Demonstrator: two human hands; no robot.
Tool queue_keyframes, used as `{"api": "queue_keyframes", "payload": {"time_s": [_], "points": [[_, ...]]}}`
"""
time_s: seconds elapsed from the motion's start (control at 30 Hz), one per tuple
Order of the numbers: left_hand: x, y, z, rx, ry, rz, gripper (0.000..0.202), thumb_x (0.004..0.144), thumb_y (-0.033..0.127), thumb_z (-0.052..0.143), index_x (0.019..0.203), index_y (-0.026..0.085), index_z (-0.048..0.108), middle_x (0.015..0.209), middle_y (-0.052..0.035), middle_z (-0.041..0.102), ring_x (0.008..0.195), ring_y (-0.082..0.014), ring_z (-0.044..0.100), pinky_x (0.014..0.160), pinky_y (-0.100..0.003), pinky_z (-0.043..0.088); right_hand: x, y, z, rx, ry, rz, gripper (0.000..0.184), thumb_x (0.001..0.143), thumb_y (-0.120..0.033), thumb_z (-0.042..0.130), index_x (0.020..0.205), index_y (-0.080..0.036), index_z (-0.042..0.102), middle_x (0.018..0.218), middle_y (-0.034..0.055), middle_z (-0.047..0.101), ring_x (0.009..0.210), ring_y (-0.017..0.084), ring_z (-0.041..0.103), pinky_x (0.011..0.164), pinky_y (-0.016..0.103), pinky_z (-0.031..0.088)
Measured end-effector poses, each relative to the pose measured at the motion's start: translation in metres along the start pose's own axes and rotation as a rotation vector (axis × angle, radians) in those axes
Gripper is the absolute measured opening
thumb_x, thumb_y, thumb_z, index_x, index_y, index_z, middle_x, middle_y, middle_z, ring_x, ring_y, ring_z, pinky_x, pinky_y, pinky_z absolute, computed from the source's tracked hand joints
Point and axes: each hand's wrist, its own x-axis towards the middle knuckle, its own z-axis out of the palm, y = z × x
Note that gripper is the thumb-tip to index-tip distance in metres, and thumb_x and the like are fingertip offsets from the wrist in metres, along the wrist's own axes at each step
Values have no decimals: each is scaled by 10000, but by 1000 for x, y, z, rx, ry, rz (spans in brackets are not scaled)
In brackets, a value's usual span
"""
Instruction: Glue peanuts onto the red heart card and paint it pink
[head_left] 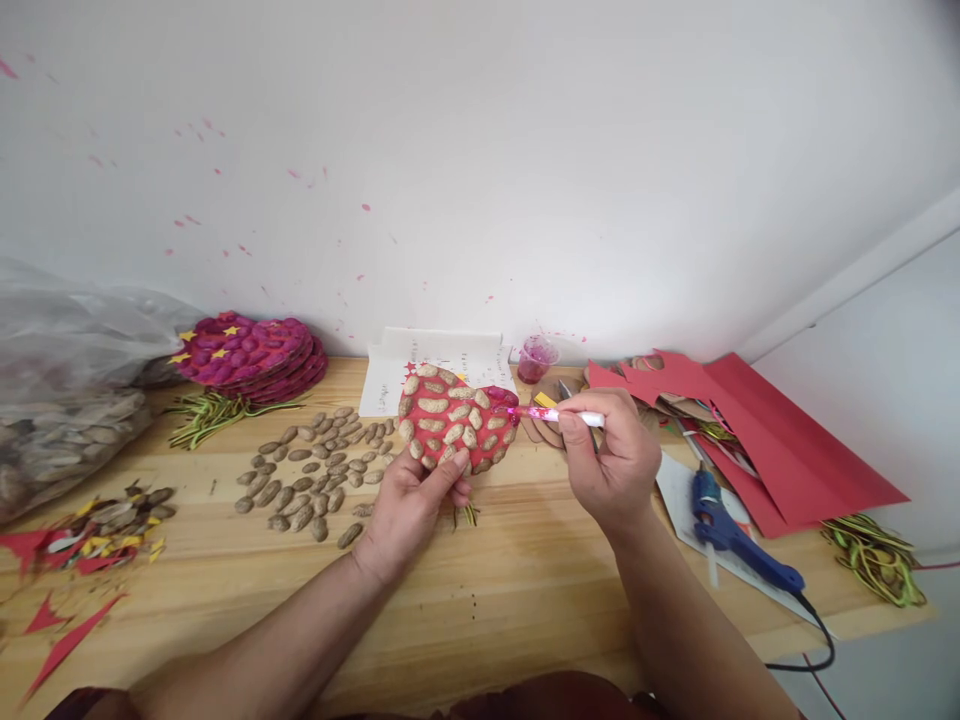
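A red heart-shaped piece [442, 424], covered with peanuts in their shells, is held up over the table by my left hand [420, 500]. The thumb lies on its front and the other fingers are mostly behind it. My right hand [613, 455] pinches a white-handled paintbrush [566, 415] with magenta paint along its front part. The brush tip touches the upper right lobe of the heart, where the peanuts are wet magenta. Elsewhere on the heart the shells are bare tan. A clear cup with magenta paint [536, 358] stands behind the brush, near the wall.
Loose peanuts [315, 470] lie left of my hands. A stack of magenta-painted pieces with yellow stars [262, 355] stands beside a plastic bag of peanuts [67, 430]. At right lie red card sheets [795, 440], a blue glue gun [739, 540] with its cord, and green strings [877, 560]. Scraps [105, 530] litter the left.
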Motion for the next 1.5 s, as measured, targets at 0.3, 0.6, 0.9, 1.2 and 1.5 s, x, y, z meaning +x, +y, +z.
{"api": "queue_keyframes", "payload": {"time_s": [0.3, 0.6, 0.9, 1.2, 1.5], "points": [[-1, 5, 3, -74, -3, -47, 356, 718, 418, 886, 787, 166, 645, 600, 6, 665, 509, -120, 591, 504, -223, 505, 1, 1, 0, -35, 10, 15, 104, 931, -143, 653, 976, -230, 689, 862, 32, 694, 815, 191, 614, 746, 354, 497], [-1, 5, 3, -92, 1, -76, 376, 697, 421, 903, 775, 148, 656, 598, -5, 667, 510, -114, 590, 495, -213, 504, -1, 3, 1, 1, -11, 26, 115, 926, -132, 662, 991, -222, 690, 879, 32, 677, 826, 181, 620, 748, 351, 494], [-2, 7, 5, -90, 4, -67, 374, 691, 423, 902, 773, 155, 654, 603, -4, 663, 502, -115, 587, 492, -219, 503, -1, 2, 1, 23, -23, 31, 106, 935, -144, 649, 988, -230, 683, 871, 30, 688, 817, 188, 625, 738, 359, 498], [-1, 5, 4, -19, 1, -49, 358, 721, 431, 878, 777, 160, 650, 604, -11, 669, 503, -127, 595, 503, -234, 513, -2, 1, 2, 38, -24, 32, 113, 933, -143, 654, 994, -232, 689, 885, 36, 676, 830, 191, 626, 740, 365, 496], [-1, 3, 2, -19, -6, -50, 349, 738, 419, 878, 796, 157, 655, 627, -12, 677, 521, -123, 604, 514, -226, 523, -2, 2, 1, -39, -10, 43, 75, 944, -187, 655, 977, -243, 693, 876, 37, 706, 849, 216, 638, 814, 430, 463]]}}
